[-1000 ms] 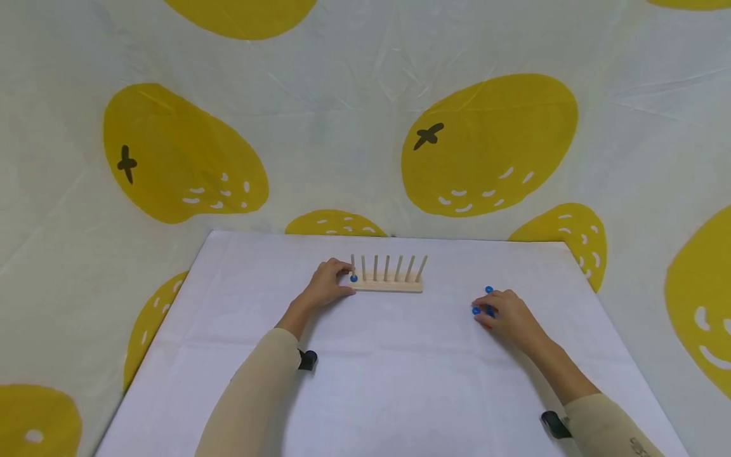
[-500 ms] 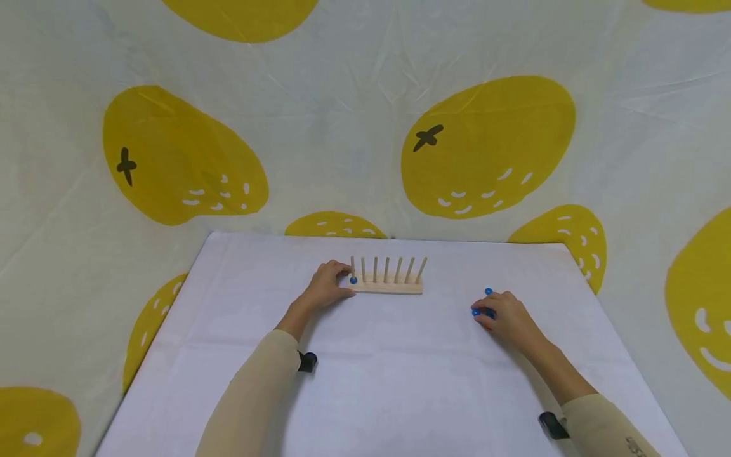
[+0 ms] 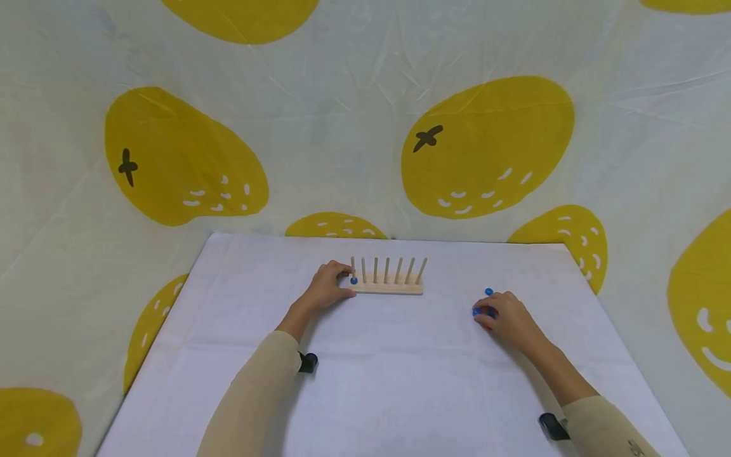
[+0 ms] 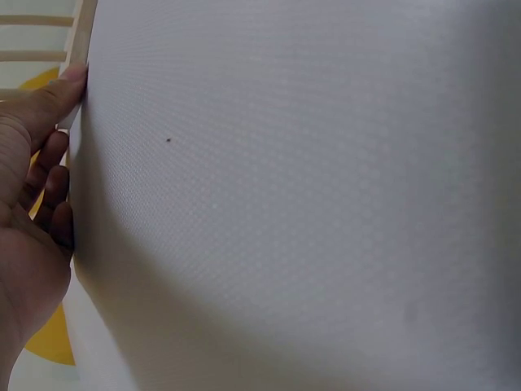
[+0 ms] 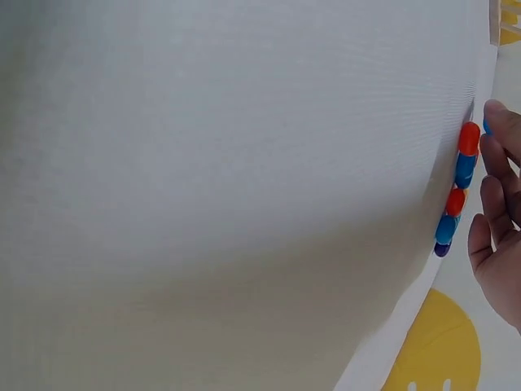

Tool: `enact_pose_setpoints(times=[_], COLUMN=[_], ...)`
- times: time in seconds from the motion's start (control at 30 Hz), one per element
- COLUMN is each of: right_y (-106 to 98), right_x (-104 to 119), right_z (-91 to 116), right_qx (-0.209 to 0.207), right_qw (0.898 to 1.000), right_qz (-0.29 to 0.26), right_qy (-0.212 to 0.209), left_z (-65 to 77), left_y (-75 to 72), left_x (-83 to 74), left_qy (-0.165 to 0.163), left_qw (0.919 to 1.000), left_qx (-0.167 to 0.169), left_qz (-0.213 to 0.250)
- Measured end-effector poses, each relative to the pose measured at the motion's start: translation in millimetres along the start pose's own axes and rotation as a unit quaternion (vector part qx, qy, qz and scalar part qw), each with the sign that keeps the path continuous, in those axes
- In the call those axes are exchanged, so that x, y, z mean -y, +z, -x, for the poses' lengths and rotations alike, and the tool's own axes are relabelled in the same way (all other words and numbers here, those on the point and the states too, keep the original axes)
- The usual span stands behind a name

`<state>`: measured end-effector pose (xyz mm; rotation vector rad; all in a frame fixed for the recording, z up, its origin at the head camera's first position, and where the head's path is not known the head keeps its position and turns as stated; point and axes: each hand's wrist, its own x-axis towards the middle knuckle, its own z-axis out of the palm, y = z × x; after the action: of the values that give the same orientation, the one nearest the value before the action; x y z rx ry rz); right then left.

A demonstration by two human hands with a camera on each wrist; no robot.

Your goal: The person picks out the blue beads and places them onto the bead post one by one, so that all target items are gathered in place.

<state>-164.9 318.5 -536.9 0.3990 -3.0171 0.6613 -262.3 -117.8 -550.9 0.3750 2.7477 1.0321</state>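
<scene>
A wooden peg board (image 3: 394, 289) with several upright pegs stands toward the back of the table, a blue bead (image 3: 354, 280) low on its leftmost peg. My left hand (image 3: 327, 285) grips the board's left end, the thumb on its front edge in the left wrist view. Farther right, my right hand (image 3: 508, 317) pinches a blue bead (image 5: 487, 126) between thumb and forefinger. Loose beads lie on the table close to that hand: a red bead (image 5: 468, 138), a blue bead (image 5: 464, 169) and a purple bead (image 5: 442, 249) among them. The fingers partly hide these in the head view.
Another blue bead (image 3: 488, 291) lies just beyond the right hand. A white cloth (image 3: 388, 381) covers the table. Behind it hangs a pale curtain (image 3: 342, 127) with yellow fruit prints.
Both hands keep almost the same place. The blue bead in the right fingertips shows slightly less now than before. The peg board has not moved.
</scene>
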Motion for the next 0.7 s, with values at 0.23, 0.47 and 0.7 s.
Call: enact_pose_setpoints(times=[0.23,0.47,0.7], right_y=[-5,-10,-17], right_x=[5,14,28], right_z=[0,-1,-8], right_qx=[-0.014,-0.045,-0.047], right_qw=[1.000,0.998,0.997], right_qz=[-0.019,-0.034,-0.040], right_qy=[-0.002,-0.026,-0.046], left_z=[0.3,0.2,-0.5], left_y=[0.1,0.6,0.3], left_x=[-0.1,1.4,2.5], left_qy=[-0.003,0.009,0.019], left_qw=[1.0000,1.0000,0.9998], left_qx=[0.001,-0.002,-0.008], left_qz=[-0.005,0.003,-0.001])
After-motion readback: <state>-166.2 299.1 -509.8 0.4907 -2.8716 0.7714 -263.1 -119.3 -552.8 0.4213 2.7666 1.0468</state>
